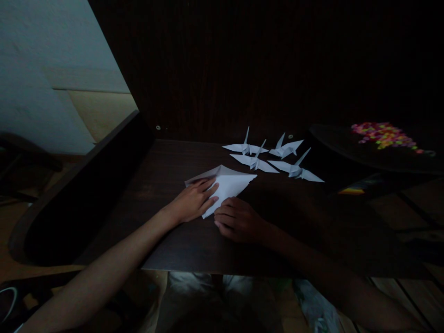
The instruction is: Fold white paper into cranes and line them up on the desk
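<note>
A folded sheet of white paper lies on the dark wooden desk, its pointed corner toward the right. My left hand rests on the left part of the paper with fingers stretched out and spread. At the paper's near edge is my right hand, its fingers curled and pressed together; what they pinch is hidden, though they touch the paper's lower right edge. Several white origami cranes stand just beyond the paper, wings spread and necks pointing up.
The desk has a raised side panel on the left and a tall dark back board. A dark curved shelf at the right holds a pile of small colourful pieces. A plastic bag lies below the desk.
</note>
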The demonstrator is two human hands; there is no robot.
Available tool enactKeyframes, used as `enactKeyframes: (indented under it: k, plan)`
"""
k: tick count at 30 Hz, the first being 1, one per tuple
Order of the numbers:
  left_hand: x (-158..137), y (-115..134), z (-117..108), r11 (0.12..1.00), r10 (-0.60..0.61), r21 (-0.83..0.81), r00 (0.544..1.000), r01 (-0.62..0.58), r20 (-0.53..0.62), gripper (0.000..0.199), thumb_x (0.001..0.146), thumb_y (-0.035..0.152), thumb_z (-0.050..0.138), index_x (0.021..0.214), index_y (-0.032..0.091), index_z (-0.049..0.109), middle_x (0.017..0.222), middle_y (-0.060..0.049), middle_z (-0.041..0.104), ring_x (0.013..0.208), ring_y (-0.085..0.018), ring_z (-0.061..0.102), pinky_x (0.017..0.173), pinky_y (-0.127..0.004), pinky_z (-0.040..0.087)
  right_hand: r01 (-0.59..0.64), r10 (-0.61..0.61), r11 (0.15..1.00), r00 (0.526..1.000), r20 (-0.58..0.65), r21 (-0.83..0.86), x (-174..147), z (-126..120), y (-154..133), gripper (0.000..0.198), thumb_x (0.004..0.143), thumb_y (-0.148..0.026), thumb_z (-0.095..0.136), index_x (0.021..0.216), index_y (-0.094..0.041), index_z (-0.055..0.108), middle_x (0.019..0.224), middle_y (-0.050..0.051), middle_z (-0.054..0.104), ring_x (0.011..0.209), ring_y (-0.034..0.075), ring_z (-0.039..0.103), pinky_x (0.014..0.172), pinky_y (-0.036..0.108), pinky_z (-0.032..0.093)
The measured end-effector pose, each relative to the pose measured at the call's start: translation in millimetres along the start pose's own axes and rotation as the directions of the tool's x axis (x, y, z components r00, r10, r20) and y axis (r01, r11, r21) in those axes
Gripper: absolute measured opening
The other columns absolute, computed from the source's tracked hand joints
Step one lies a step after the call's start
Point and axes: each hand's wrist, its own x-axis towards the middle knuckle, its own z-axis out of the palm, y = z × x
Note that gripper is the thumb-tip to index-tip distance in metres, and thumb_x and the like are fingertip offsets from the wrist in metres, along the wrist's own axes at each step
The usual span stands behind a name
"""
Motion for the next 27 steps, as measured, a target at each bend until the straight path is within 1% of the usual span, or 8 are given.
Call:
enactKeyframes:
  k: [5, 9, 12, 16, 19, 24, 27]
  plan:
    - [1.6, 0.4, 0.6, 1.000, 0.011, 0.013, 1.000, -0.011, 0.001, 0.048, 0.098, 0.034, 0.037, 0.138, 0.007, 0.043, 0.143, -0.020, 0.044, 0.129, -0.032, 0.044, 0.107, -0.048, 0.037, -0.063, 0.063, 0.996, 0.998, -0.011, -0.065, -1.3, 1.5, 4.8, 0.015, 0.088, -0.013, 0.052, 0.097, -0.014, 0.064, 0.100, 0.011, 0.068, 0.095, 0.022, 0.061, 0.083, 0.037, 0.052]
    - [2.3, -2.5, 1.6, 0.999, 0.031, -0.038, 0.998, -0.033, -0.058, 0.047, 0.099, 0.033, 0.036, 0.139, 0.010, 0.039, 0.139, -0.017, 0.049, 0.126, -0.029, 0.047, 0.104, -0.046, 0.042, -0.054, 0.052, 0.996, 0.998, -0.034, -0.066, -3.9, 5.2, 8.1, 0.020, 0.086, -0.011, 0.054, 0.103, -0.014, 0.062, 0.108, 0.012, 0.067, 0.103, 0.023, 0.061, 0.087, 0.038, 0.052]
    - [1.6, -6.0, 1.9, 0.995, 0.017, -0.100, 0.995, -0.026, -0.096, 0.044, 0.100, 0.031, 0.035, 0.139, 0.012, 0.039, 0.134, -0.015, 0.054, 0.123, -0.026, 0.050, 0.102, -0.043, 0.044, -0.051, 0.050, 0.997, 0.999, -0.021, -0.059, -5.6, 6.2, 9.8, 0.023, 0.085, -0.010, 0.055, 0.106, -0.015, 0.062, 0.107, 0.011, 0.068, 0.105, 0.023, 0.061, 0.088, 0.038, 0.052]
    - [0.4, -10.3, -0.2, 0.992, 0.014, -0.128, 0.997, -0.024, -0.075, 0.044, 0.099, 0.032, 0.038, 0.138, 0.011, 0.042, 0.131, -0.016, 0.056, 0.121, -0.025, 0.052, 0.102, -0.042, 0.045, -0.055, 0.055, 0.996, 0.998, -0.008, -0.065, -6.7, 6.0, 10.6, 0.022, 0.085, -0.011, 0.055, 0.106, -0.015, 0.063, 0.106, 0.011, 0.068, 0.104, 0.023, 0.061, 0.087, 0.039, 0.052]
    - [0.5, -12.4, -1.7, 0.990, 0.030, -0.139, 0.997, -0.039, -0.068, 0.042, 0.099, 0.033, 0.039, 0.136, 0.013, 0.046, 0.135, -0.014, 0.055, 0.123, -0.024, 0.052, 0.103, -0.041, 0.044, -0.063, 0.063, 0.996, 0.998, 0.007, -0.069, -6.8, 6.0, 10.7, 0.021, 0.085, -0.012, 0.056, 0.104, -0.014, 0.063, 0.107, 0.011, 0.069, 0.105, 0.024, 0.061, 0.088, 0.039, 0.052]
    - [2.5, -14.8, 0.5, 0.989, 0.106, -0.095, 0.991, -0.113, -0.082, 0.038, 0.100, 0.031, 0.038, 0.130, 0.014, 0.053, 0.135, -0.014, 0.055, 0.127, -0.024, 0.049, 0.106, -0.043, 0.041, -0.064, 0.066, 0.995, 0.998, 0.022, -0.077, -7.0, 6.7, 10.8, 0.020, 0.087, -0.013, 0.054, 0.103, -0.015, 0.065, 0.109, 0.011, 0.069, 0.105, 0.024, 0.061, 0.087, 0.041, 0.051]
    - [2.9, -16.2, 3.2, 0.990, 0.116, -0.074, 0.990, -0.122, -0.078, 0.038, 0.100, 0.031, 0.038, 0.130, 0.015, 0.053, 0.135, -0.013, 0.055, 0.128, -0.025, 0.048, 0.105, -0.044, 0.042, -0.066, 0.070, 0.995, 0.997, 0.045, -0.080, -7.6, 7.2, 10.7, 0.020, 0.087, -0.013, 0.053, 0.102, -0.015, 0.065, 0.108, 0.010, 0.069, 0.103, 0.024, 0.061, 0.087, 0.041, 0.051]
